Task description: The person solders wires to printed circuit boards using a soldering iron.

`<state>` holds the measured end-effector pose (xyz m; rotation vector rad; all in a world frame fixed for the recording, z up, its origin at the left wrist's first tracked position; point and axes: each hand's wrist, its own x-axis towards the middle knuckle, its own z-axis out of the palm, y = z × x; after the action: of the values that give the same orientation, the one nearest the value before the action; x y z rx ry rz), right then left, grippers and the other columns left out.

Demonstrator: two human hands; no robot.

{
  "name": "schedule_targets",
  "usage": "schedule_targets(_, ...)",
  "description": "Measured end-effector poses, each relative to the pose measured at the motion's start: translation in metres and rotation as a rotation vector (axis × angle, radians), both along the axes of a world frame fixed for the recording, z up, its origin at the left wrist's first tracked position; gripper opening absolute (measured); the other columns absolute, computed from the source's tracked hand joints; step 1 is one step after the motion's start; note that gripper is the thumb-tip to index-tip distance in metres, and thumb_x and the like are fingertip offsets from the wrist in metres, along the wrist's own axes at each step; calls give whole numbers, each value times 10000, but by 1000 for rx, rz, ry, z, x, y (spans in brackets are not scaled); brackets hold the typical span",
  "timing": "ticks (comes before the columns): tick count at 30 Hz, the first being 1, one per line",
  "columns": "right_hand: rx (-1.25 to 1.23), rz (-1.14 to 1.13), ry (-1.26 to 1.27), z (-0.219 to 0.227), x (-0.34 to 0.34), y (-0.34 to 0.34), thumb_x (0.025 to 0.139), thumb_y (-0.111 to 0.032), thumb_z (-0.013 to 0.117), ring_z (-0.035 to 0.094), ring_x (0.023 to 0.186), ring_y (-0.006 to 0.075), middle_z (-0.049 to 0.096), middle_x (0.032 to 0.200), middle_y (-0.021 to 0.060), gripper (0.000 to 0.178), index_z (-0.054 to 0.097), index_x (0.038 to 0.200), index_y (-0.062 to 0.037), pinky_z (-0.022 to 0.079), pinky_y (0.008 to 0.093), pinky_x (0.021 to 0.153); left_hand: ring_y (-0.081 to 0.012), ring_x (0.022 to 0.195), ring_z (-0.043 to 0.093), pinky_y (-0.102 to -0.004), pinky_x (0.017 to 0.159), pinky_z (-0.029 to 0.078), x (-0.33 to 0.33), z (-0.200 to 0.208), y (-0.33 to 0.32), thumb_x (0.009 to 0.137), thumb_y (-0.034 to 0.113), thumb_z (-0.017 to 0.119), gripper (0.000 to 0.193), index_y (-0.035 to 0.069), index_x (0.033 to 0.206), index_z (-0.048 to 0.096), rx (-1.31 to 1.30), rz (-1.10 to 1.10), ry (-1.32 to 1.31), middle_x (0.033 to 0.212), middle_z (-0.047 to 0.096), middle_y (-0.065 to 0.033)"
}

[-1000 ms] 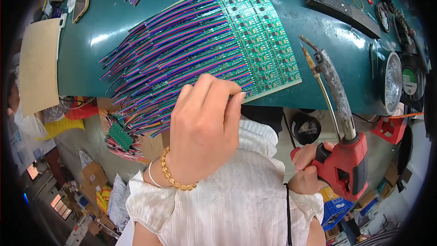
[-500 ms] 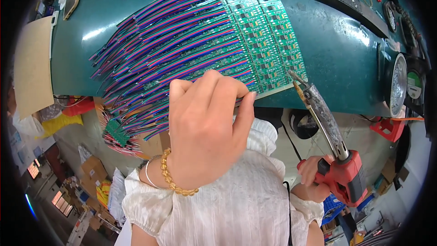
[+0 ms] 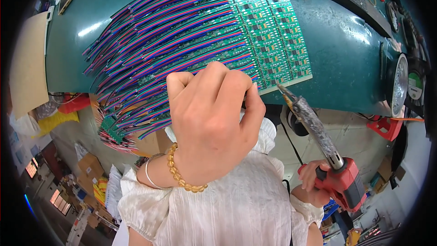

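Note:
A green circuit board panel (image 3: 287,32), packed with small dark chips, lies on the table. Flat multicoloured wires (image 3: 182,32) in pink, blue, green and black run leftward from it in rows. My left hand (image 3: 214,109) is over the panel's near edge, thumb and forefinger pinched together beside the nearest wire ends. Whatever it pinches is hidden by the fingers. At the right, my right hand (image 3: 312,182) grips the red handle of a soldering gun (image 3: 341,180). The gun's long metal barrel slants up and left, its tip just off the panel's near edge, a short way right of my left fingertips.
A dark rectangular block (image 3: 355,4) rests at the far right of the green table (image 3: 334,59). Near the right edge stand a round metal dish (image 3: 399,85) and a spool (image 3: 414,85). A wired green board bundle (image 3: 113,127) is below the table's left edge.
The soldering tip has shifted left and slightly down, off the panel's corner and closer to my left hand. The panel appears slightly higher and further right in view. My left hand stays pinched.

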<state>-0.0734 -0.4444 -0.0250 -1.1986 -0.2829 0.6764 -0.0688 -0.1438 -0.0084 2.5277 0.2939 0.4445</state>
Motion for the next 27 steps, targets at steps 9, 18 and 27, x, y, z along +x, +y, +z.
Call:
schedule_targets(9,-234,72,184,13,1,-1,637,-530,866,599,623,176,629,704,58,569,586,701,-38,493,322,594,-140,591,473,-301,603,323,4,5,1,743,-5,717,170,100,745,584,-71,-21,16,697,581,20)
schedule_targets(18,-363,130,181,15,5,-2,602,-112,681,614,621,140,637,697,45,120,579,644,-65,499,293,589,-150,577,465,-314,634,324,1,-1,-1,733,-4,719,176,105,742,581,-17,6,-19,692,570,24)
schedule_targets(27,-340,-40,-67,-1,-10,-9,586,-83,639,591,584,130,621,668,38,86,584,651,-69,469,263,552,-166,598,519,-337,665,320,5,-1,-1,723,-18,703,171,92,741,573,-6,-12,-36,682,559,13)
